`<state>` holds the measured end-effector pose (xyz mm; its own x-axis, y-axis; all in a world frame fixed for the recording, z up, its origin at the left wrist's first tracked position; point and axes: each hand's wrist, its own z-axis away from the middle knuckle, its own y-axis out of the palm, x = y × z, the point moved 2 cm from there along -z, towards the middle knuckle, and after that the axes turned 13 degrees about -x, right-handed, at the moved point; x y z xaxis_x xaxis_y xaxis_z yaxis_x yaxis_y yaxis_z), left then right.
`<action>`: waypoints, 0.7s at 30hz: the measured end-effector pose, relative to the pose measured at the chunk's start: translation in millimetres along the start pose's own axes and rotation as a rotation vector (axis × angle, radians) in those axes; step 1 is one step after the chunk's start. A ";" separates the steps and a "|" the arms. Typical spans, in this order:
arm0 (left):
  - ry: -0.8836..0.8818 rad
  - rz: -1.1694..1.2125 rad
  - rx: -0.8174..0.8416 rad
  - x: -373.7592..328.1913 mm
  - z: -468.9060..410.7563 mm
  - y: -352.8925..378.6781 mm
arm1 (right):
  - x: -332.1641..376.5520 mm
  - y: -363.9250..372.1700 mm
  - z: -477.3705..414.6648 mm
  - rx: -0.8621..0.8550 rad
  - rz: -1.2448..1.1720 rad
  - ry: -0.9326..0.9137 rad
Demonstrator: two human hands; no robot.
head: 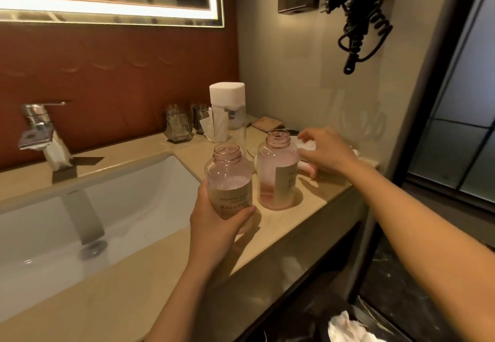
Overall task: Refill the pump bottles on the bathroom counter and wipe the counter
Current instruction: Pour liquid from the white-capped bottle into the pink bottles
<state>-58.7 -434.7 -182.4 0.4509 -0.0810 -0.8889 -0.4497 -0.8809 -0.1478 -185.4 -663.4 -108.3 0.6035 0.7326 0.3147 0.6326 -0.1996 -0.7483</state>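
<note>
Two pink see-through bottles stand uncapped on the beige counter (150,282) to the right of the sink. My left hand (214,224) grips the nearer bottle (229,178) round its lower half; it holds foamy liquid up to about its label. The farther bottle (277,173) stands free with a little pink liquid at the bottom. My right hand (325,150) reaches past that bottle with curled fingers touching a white and pink object (308,167) lying on the counter, largely hidden by the hand. I cannot tell if the fingers hold it.
A white sink basin (80,221) and chrome tap (40,132) lie left. Behind the bottles stand a white tissue container (227,106), two glass tumblers (178,126) and a brown soap bar (267,122). A black coiled cord (364,28) hangs on the wall. Crumpled paper (345,328) lies below the counter.
</note>
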 end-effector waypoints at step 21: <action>0.037 0.016 0.011 5.0 0.6 -2.0 | 19.7 35.2 38.0 -0.123 0.343 0.081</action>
<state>-56.0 -433.0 -186.8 0.4721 -0.1121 -0.8744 -0.4653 -0.8742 -0.1391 -169.7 -631.3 -150.6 0.8240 0.5564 0.1069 0.4375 -0.5050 -0.7441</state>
